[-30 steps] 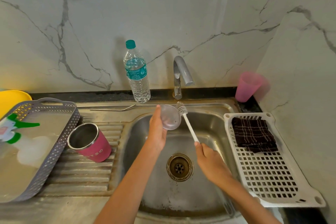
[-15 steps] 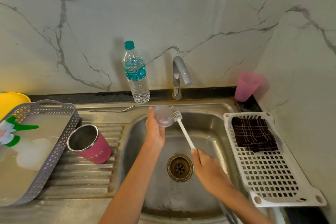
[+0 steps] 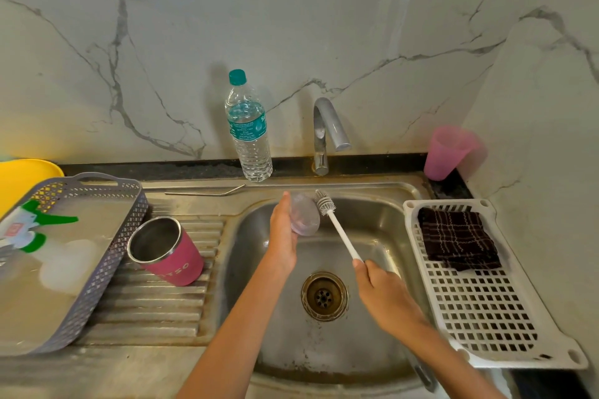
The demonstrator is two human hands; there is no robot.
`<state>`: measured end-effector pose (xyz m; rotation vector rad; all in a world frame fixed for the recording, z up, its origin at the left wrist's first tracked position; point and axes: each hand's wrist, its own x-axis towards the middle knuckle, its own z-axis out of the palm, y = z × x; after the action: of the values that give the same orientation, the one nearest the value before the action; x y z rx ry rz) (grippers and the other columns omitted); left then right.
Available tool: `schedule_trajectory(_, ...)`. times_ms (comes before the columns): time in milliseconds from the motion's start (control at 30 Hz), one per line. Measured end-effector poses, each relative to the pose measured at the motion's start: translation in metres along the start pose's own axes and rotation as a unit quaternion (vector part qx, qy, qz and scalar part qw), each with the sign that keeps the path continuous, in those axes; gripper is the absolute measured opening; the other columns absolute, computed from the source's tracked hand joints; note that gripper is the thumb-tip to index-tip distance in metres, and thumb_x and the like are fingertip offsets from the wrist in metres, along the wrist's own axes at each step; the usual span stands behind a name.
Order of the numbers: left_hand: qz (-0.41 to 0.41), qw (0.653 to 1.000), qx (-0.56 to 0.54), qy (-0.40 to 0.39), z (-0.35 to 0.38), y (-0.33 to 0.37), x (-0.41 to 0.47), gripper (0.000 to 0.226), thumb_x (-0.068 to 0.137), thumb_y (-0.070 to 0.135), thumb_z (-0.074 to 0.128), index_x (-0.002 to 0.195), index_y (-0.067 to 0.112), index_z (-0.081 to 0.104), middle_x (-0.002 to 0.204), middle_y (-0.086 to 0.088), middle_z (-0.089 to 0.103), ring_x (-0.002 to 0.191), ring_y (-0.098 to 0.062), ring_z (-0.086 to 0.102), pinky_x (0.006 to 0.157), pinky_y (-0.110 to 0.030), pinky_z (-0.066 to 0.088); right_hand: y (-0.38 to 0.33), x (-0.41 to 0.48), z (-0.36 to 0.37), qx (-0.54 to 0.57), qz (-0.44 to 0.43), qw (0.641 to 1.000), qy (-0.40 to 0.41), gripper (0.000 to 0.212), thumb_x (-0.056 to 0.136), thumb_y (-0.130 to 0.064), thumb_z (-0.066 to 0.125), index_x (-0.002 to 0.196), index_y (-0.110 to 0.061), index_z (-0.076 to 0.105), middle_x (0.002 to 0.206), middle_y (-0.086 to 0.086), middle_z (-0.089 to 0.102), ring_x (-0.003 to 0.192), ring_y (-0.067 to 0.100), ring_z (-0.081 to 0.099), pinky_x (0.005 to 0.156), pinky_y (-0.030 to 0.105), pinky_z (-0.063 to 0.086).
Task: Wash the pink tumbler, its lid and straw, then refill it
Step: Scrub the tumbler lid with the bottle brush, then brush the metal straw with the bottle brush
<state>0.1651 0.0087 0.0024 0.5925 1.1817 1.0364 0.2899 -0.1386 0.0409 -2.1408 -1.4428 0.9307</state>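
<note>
My left hand (image 3: 282,233) holds the clear round lid (image 3: 304,214) on edge over the sink (image 3: 382,223). My right hand (image 3: 382,295) grips the white handle of a bottle brush (image 3: 337,223), whose bristle head sits just right of the lid's upper edge. The pink tumbler (image 3: 168,253) stands tilted on the ribbed draining board, its steel mouth facing up and left. A bent metal straw (image 3: 207,193) lies on the sink's back ledge. A water bottle (image 3: 249,129) with a teal cap stands left of the tap (image 3: 327,129).
A grey perforated tray (image 3: 107,256) with a green-triggered spray bottle (image 3: 29,230) sits at the left, a yellow plate behind it. A white slotted tray (image 3: 486,317) with a dark checked cloth (image 3: 457,238) lies right of the sink. A pink plastic cup (image 3: 445,151) stands in the back right corner.
The lid has turned from facing me to nearly edge-on in my left hand. The brush head has stayed by its right edge, shifting slightly with small scrubbing strokes.
</note>
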Motion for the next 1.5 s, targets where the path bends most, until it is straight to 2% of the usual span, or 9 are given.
schedule_trajectory(200, 0.076, 0.994, 0.065, 0.039, -0.034, 0.006, 0.008, 0.016, 0.094, 0.037, 0.06, 0.102, 0.024, 0.058, 0.11, -0.009, 0.062, 0.108, -0.027, 0.059, 0.097, -0.042, 0.044, 0.0, 0.005, 0.003, 0.009, 0.013, 1.0, -0.014, 0.038, 0.103, -0.041, 0.024, 0.074, -0.024, 0.043, 0.061, -0.003, 0.049, 0.049, 0.008, 0.044, 0.047, 0.02, 0.033)
schedule_trajectory(400, 0.115, 0.979, -0.079, 0.148, -0.064, 0.023, 0.014, 0.039, 0.097, 0.03, 0.057, 0.134, 0.018, 0.053, 0.123, -0.003, 0.062, 0.105, -0.012, 0.061, 0.074, -0.018, 0.047, 0.0, 0.001, 0.014, 0.018, 0.005, 0.999, -0.044, 0.038, 0.103, -0.041, 0.027, 0.071, -0.027, 0.041, 0.058, -0.005, 0.043, 0.047, 0.006, 0.04, 0.047, 0.019, 0.029)
schedule_trajectory(567, 0.167, 0.962, -0.015, 0.215, -0.067, 0.039, 0.031, 0.049, 0.094, 0.013, 0.062, 0.141, 0.016, 0.049, 0.135, 0.0, 0.055, 0.123, -0.016, 0.053, 0.107, -0.031, 0.042, -0.004, 0.004, 0.014, 0.015, 0.002, 0.998, -0.053, 0.037, 0.103, -0.043, 0.026, 0.072, -0.028, 0.041, 0.059, -0.005, 0.045, 0.048, 0.005, 0.041, 0.047, 0.019, 0.029)
schedule_trajectory(700, 0.215, 0.946, 0.057, 0.238, -0.072, 0.047, 0.049, 0.038, 0.09, -0.002, 0.064, 0.126, 0.007, 0.059, 0.122, -0.003, 0.059, 0.11, -0.015, 0.06, 0.08, -0.014, 0.051, -0.005, 0.008, 0.013, 0.013, -0.001, 0.998, -0.057, 0.037, 0.103, -0.043, 0.025, 0.076, -0.028, 0.044, 0.06, -0.005, 0.046, 0.047, 0.004, 0.041, 0.046, 0.017, 0.029)
schedule_trajectory(767, 0.226, 0.939, 0.082, 0.245, -0.076, 0.046, 0.053, 0.025, 0.092, 0.004, 0.062, 0.117, 0.007, 0.063, 0.113, -0.003, 0.057, 0.104, -0.017, 0.058, 0.079, -0.02, 0.054, -0.005, 0.009, 0.012, 0.01, -0.004, 0.998, -0.059, 0.036, 0.103, -0.043, 0.025, 0.076, -0.028, 0.043, 0.06, -0.005, 0.046, 0.047, 0.004, 0.041, 0.045, 0.017, 0.03)
schedule_trajectory(867, 0.219, 0.881, 0.274, 0.317, -0.079, 0.04, 0.058, 0.022, 0.089, 0.005, 0.062, 0.111, 0.006, 0.067, 0.12, -0.014, 0.057, 0.117, -0.033, 0.052, 0.101, -0.044, 0.046, -0.004, 0.011, 0.013, 0.013, -0.001, 0.998, -0.062, 0.036, 0.103, -0.043, 0.025, 0.076, -0.028, 0.044, 0.059, -0.006, 0.045, 0.046, 0.003, 0.041, 0.045, 0.017, 0.03)
schedule_trajectory(1000, 0.208, 0.747, 0.522, 0.356, -0.087, 0.033, 0.063, 0.032, 0.088, 0.005, 0.065, 0.121, 0.006, 0.066, 0.127, -0.015, 0.054, 0.128, -0.031, 0.04, 0.107, -0.036, 0.029, -0.001, 0.013, 0.013, 0.014, 0.007, 0.998, -0.065, 0.036, 0.103, -0.043, 0.025, 0.076, -0.028, 0.043, 0.06, -0.006, 0.044, 0.048, 0.004, 0.041, 0.046, 0.018, 0.03)
schedule_trajectory(1200, 0.175, 0.695, 0.592, 0.367, -0.1, 0.036, 0.075, 0.03, 0.087, 0.005, 0.063, 0.116, 0.009, 0.068, 0.123, -0.016, 0.055, 0.125, -0.032, 0.042, 0.114, -0.04, 0.024, 0.002, 0.012, 0.011, 0.003, 0.012, 0.997, -0.071, 0.035, 0.103, -0.043, 0.024, 0.078, -0.028, 0.044, 0.06, -0.005, 0.046, 0.046, 0.005, 0.043, 0.045, 0.019, 0.033)
schedule_trajectory(1500, 0.197, 0.693, 0.602, 0.344, -0.088, 0.037, 0.081, 0.059, 0.087, 0.031, 0.07, 0.138, 0.013, 0.047, 0.133, -0.017, 0.044, 0.131, -0.035, 0.035, 0.12, -0.047, 0.005, -0.004, 0.011, 0.012, 0.007, 0.018, 0.996, -0.088, 0.035, 0.103, -0.044, 0.023, 0.089, -0.024, 0.048, 0.064, -0.005, 0.048, 0.049, 0.005, 0.045, 0.047, 0.019, 0.035)
